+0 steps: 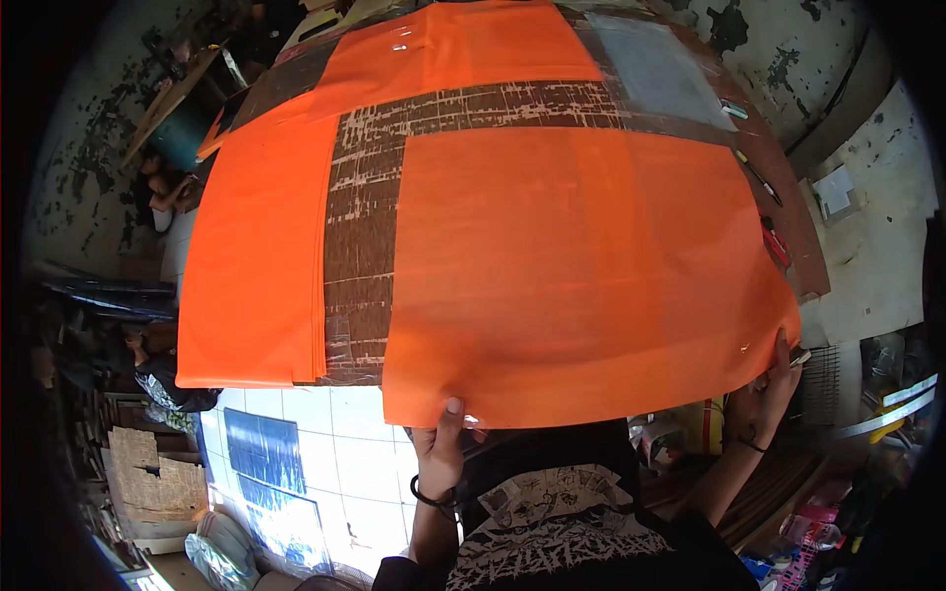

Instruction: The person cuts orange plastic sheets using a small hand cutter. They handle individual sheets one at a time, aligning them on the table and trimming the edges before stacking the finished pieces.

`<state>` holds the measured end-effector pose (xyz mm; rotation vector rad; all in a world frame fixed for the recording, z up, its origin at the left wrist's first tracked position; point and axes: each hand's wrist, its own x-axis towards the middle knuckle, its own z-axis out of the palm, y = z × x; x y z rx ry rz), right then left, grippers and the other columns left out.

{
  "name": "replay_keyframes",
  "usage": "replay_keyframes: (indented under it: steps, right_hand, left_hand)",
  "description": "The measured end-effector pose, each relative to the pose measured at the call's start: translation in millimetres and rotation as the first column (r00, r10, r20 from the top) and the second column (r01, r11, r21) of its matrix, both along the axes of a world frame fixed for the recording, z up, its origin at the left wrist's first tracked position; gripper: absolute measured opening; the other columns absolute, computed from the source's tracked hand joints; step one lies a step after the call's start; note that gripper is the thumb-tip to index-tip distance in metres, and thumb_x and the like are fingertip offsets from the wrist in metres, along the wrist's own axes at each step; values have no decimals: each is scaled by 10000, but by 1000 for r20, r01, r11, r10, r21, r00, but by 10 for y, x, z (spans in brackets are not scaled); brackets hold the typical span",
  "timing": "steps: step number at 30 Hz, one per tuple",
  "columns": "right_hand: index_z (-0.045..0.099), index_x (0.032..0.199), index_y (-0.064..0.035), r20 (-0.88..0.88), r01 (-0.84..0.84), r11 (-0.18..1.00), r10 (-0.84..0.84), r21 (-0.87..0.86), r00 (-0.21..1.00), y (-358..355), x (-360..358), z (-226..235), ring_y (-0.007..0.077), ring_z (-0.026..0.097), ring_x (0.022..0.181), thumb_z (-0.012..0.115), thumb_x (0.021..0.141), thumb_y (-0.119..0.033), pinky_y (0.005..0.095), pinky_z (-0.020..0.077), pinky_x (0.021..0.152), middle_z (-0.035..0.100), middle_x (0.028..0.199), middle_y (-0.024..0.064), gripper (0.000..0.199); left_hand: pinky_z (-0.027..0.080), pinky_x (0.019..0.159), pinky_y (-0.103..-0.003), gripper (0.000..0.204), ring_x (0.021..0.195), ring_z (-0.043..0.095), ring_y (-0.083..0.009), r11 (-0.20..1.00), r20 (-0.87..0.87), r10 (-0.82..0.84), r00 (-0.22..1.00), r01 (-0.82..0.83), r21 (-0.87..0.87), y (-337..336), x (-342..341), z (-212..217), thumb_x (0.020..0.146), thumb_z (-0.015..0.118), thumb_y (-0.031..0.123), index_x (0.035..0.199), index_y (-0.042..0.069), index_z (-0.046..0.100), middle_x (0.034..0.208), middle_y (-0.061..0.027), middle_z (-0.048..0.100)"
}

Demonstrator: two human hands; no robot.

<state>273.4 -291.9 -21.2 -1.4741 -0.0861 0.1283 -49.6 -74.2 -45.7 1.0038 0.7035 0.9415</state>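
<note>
A large, smooth orange sheet [572, 266] spreads over the near right part of the worktable, its front edge hanging out toward my body. My left hand [440, 453] pinches the near left corner, thumb on top and fingers underneath. At the near right corner, my right hand [774, 379] grips the same sheet with its thumb over the edge; most of its fingers are hidden. A red-handled tool [777, 242] lies beside the sheet's right edge, partly covered. Whether it is scissors or a cutter I cannot tell.
Folded orange material [256, 256] lies along the table's left side, and more orange sheeting [463, 49] at the far side. Scratched brown tabletop [365, 207] shows between them. A translucent sheet [660, 74], a pen [759, 177] and a small green-and-white item [733, 108] sit on the right. Other people [163, 197] are at the left.
</note>
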Motion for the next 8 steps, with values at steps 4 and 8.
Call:
replay_keyframes:
  steps: [4,8]
  right_hand:
    - [493,998,-46,70,-88,993,82,84,994,212,248,406,-2,353,382,545,883,-127,171,230,308,505,649,-24,149]
    - [454,1115,7,240,-305,933,256,194,936,920,553,1201,145,647,776,583,856,-158,124,494,562,602,978,147,333]
  left_hand:
    - [445,699,-248,164,815,563,-120,995,88,94,992,-96,23,325,135,496,925,463,152,976,24,553,890,-41,589]
    - [410,852,-287,346,999,514,-156,972,11,-187,982,184,146,1179,408,1257,896,534,212,1186,39,460,1076,-62,529]
